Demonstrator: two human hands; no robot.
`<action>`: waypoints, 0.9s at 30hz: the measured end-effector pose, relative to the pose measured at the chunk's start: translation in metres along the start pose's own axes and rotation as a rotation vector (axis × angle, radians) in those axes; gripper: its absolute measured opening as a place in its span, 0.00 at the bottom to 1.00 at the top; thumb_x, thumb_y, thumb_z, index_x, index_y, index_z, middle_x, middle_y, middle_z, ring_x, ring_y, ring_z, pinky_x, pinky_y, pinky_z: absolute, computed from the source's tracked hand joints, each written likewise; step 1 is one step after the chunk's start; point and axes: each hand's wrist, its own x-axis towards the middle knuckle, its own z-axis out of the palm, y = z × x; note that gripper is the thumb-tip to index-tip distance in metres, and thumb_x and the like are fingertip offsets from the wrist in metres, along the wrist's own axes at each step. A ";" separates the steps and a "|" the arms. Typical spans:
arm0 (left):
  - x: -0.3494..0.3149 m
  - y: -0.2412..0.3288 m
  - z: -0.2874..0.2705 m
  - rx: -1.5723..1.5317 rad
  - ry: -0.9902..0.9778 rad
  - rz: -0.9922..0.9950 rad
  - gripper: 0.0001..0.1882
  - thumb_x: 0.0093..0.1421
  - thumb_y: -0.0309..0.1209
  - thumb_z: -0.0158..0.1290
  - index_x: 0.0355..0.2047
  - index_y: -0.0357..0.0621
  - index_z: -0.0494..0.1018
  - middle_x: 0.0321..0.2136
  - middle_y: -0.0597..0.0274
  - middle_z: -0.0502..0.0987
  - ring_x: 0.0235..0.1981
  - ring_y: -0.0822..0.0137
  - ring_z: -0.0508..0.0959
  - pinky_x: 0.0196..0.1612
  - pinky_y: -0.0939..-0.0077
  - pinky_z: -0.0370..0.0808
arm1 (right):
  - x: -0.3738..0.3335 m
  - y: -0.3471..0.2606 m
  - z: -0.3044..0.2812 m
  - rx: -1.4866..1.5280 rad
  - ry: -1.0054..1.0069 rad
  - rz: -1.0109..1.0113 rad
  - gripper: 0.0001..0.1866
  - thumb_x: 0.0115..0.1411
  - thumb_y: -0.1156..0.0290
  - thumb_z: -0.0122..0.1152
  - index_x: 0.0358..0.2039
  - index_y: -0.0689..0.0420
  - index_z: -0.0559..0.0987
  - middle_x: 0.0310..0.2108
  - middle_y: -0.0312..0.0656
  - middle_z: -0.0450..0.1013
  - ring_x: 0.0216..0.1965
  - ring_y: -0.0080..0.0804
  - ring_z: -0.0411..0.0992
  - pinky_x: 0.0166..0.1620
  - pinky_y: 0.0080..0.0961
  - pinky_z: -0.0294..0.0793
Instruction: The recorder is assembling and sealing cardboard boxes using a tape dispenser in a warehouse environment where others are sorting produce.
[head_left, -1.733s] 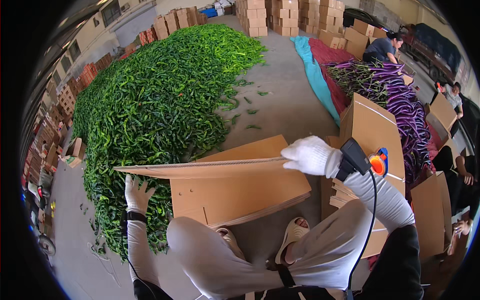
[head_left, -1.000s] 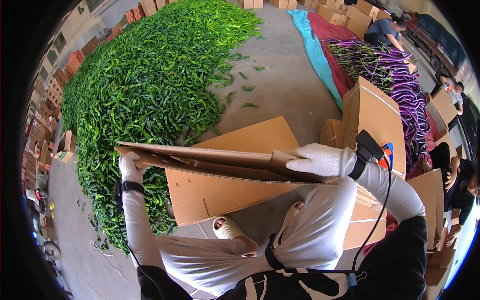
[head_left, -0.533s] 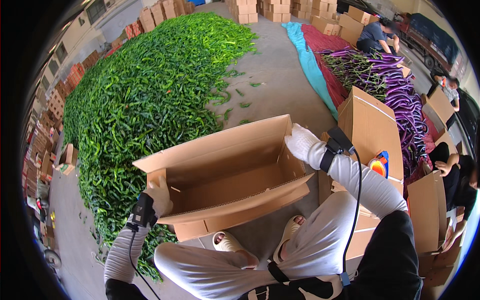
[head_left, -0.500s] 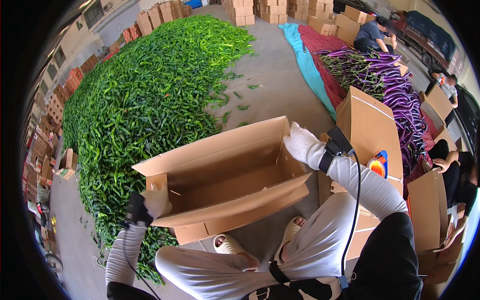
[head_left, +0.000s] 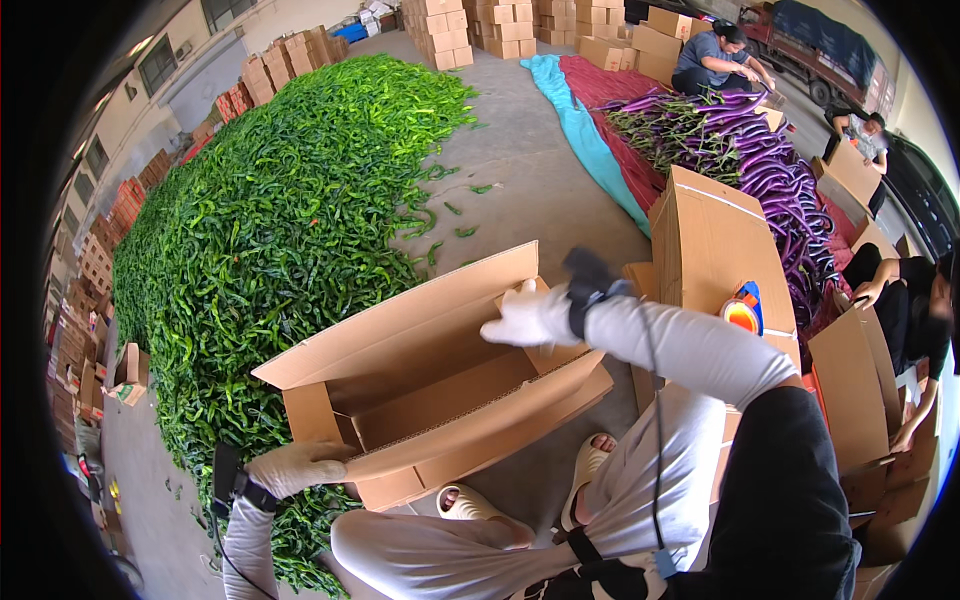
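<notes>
An upright brown cardboard box (head_left: 450, 400) stands in front of my feet, its top open and its long flaps spread outward. My left hand (head_left: 298, 468), in a white glove, is at the box's near left corner, its fingers closed about the end of the near flap. My right hand (head_left: 530, 318), also gloved, reaches over the right end of the box with fingers stretched toward the left, holding nothing. Under it, the short right flap leans inward. The short left flap (head_left: 312, 412) also shows at the other end. Inside, the visible part of the box is bare.
A big heap of green peppers (head_left: 270, 200) lies left. Flattened cartons (head_left: 720, 240) with an orange-and-blue tape roll (head_left: 743, 308) are at right. Beyond lie purple eggplants (head_left: 770, 190) on a red sheet (head_left: 630, 120), with several people around. Box stacks (head_left: 437, 30) stand behind.
My right hand has moved left from the box's far right corner to over its right end, where the flap now leans inward. My left hand has shifted down to the near left corner.
</notes>
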 end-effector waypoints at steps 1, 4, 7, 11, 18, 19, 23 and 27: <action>0.004 0.041 -0.005 0.058 0.042 -0.120 0.39 0.63 0.63 0.44 0.57 0.40 0.71 0.55 0.40 0.72 0.58 0.46 0.71 0.61 0.59 0.66 | -0.004 0.026 -0.005 0.203 -0.063 -0.006 0.36 0.69 0.45 0.34 0.63 0.63 0.68 0.54 0.50 0.74 0.53 0.48 0.73 0.59 0.46 0.67; -0.002 0.047 0.001 0.205 0.508 -0.061 0.31 0.60 0.61 0.49 0.39 0.44 0.81 0.33 0.48 0.82 0.36 0.47 0.82 0.40 0.58 0.78 | 0.015 0.090 0.027 0.369 -0.078 -0.254 0.40 0.68 0.37 0.31 0.68 0.54 0.62 0.65 0.49 0.65 0.64 0.42 0.63 0.70 0.40 0.52; 0.019 0.025 -0.017 0.593 0.636 -0.173 0.28 0.54 0.59 0.55 0.32 0.44 0.79 0.24 0.50 0.81 0.29 0.46 0.82 0.35 0.54 0.78 | -0.022 0.060 0.026 0.211 -0.047 -0.309 0.40 0.65 0.35 0.40 0.64 0.55 0.68 0.63 0.52 0.66 0.62 0.47 0.65 0.65 0.39 0.59; 0.058 0.005 -0.001 0.485 0.651 -0.222 0.23 0.56 0.51 0.57 0.37 0.43 0.77 0.39 0.44 0.79 0.44 0.48 0.79 0.45 0.56 0.76 | -0.002 0.055 0.057 0.064 0.442 -0.054 0.28 0.59 0.46 0.61 0.46 0.60 0.76 0.51 0.51 0.73 0.50 0.51 0.73 0.49 0.41 0.74; 0.098 0.064 -0.037 0.940 1.345 0.014 0.36 0.58 0.40 0.58 0.64 0.36 0.61 0.65 0.43 0.61 0.66 0.42 0.61 0.68 0.48 0.57 | 0.020 0.058 0.114 -0.167 0.872 -0.332 0.21 0.63 0.63 0.57 0.56 0.55 0.73 0.60 0.48 0.65 0.66 0.50 0.58 0.68 0.50 0.55; 0.111 0.051 -0.049 0.942 1.326 -0.008 0.34 0.61 0.40 0.55 0.63 0.36 0.62 0.64 0.43 0.63 0.65 0.43 0.62 0.67 0.48 0.58 | 0.020 0.055 0.110 -0.145 0.900 -0.328 0.21 0.63 0.64 0.57 0.56 0.55 0.72 0.60 0.48 0.65 0.66 0.51 0.58 0.68 0.50 0.56; 0.115 0.056 -0.032 0.675 1.078 -0.103 0.28 0.66 0.42 0.47 0.61 0.38 0.65 0.60 0.44 0.69 0.63 0.43 0.67 0.63 0.50 0.63 | 0.022 0.057 0.112 -0.054 0.950 -0.288 0.20 0.62 0.66 0.58 0.53 0.57 0.72 0.58 0.49 0.66 0.63 0.51 0.62 0.64 0.48 0.61; 0.100 0.049 0.038 0.677 0.914 -0.122 0.32 0.66 0.40 0.45 0.66 0.35 0.59 0.65 0.43 0.62 0.66 0.45 0.62 0.66 0.48 0.59 | 0.014 0.058 0.114 -0.010 1.143 -0.293 0.11 0.51 0.75 0.65 0.36 0.56 0.77 0.38 0.42 0.77 0.42 0.42 0.76 0.44 0.40 0.75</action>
